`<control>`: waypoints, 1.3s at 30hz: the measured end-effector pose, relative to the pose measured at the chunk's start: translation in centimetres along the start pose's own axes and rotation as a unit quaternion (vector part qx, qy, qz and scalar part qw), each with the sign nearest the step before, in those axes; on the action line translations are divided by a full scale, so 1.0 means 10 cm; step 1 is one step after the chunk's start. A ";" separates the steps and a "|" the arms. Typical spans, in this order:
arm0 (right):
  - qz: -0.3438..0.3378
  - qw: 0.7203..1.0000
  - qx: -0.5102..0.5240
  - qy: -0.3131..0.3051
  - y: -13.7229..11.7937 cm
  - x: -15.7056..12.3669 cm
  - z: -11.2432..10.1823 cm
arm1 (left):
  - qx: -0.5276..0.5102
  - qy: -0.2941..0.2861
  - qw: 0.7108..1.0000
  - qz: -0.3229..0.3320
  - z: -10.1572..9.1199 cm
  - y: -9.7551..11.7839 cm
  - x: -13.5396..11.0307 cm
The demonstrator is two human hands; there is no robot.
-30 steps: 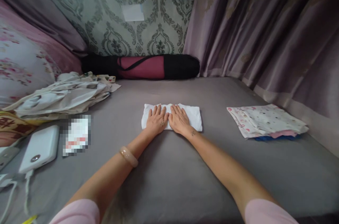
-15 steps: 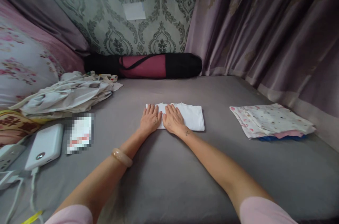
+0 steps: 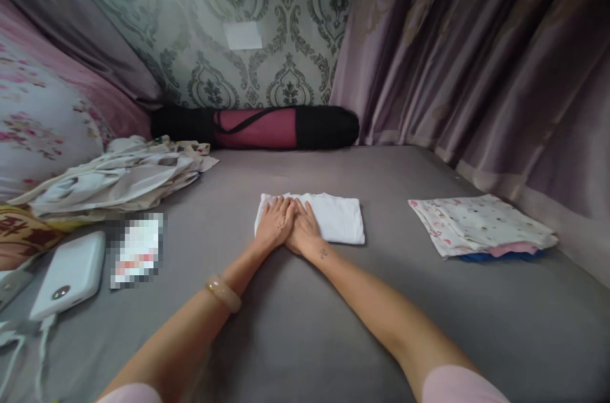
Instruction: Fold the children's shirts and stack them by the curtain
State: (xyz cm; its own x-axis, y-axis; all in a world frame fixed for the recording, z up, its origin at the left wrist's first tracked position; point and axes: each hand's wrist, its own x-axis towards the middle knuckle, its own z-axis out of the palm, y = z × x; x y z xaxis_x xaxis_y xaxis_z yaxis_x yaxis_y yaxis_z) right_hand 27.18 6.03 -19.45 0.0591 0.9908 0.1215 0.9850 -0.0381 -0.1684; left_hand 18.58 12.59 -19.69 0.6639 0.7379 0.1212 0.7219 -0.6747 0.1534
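A white folded cloth [image 3: 340, 218], possibly a garment, lies flat on the grey sheet [image 3: 324, 327] in front of me. My left hand [image 3: 275, 223] rests palm down on its left part, fingers stretched out. Close against it, my right hand [image 3: 304, 229] also lies flat on the cloth, its fingers partly under the left hand's edge. Neither hand grips anything. The cloth's right half shows uncovered, and its left end is mostly under my hands.
To the right lies a stack of folded patterned cloths [image 3: 490, 222]. On the left are a loose pile of pale clothes [image 3: 128, 174], a white power bank [image 3: 71, 273] with a cable, and a blurred-out packet [image 3: 138, 250]. A long black-and-red bag [image 3: 257, 128] lies along the wall.
My hands have come together on the cloth, the right one sliding left until it meets the left hand. The whole view has shifted slightly.
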 end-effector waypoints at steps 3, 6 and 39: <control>-0.003 1.000 0.011 0.004 0.01 0.00 0.01 | 0.008 -0.021 0.999 0.041 0.03 -0.02 0.00; 0.014 0.998 0.052 -0.015 0.10 0.00 -0.08 | -0.019 -0.040 0.999 0.014 -0.02 -0.03 0.05; 0.143 0.990 -0.013 -0.002 1.04 -0.39 -0.17 | 0.011 -0.040 0.999 -0.006 0.00 -0.27 -0.03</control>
State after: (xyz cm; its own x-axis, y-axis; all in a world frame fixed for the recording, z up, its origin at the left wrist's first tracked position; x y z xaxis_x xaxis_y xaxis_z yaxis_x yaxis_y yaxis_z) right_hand 37.42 1.55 -20.05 0.3349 0.9398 0.0679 0.9322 -0.3199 -0.1693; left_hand 16.43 14.15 -20.11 0.6683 0.7427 0.0415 0.7332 -0.6671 0.1318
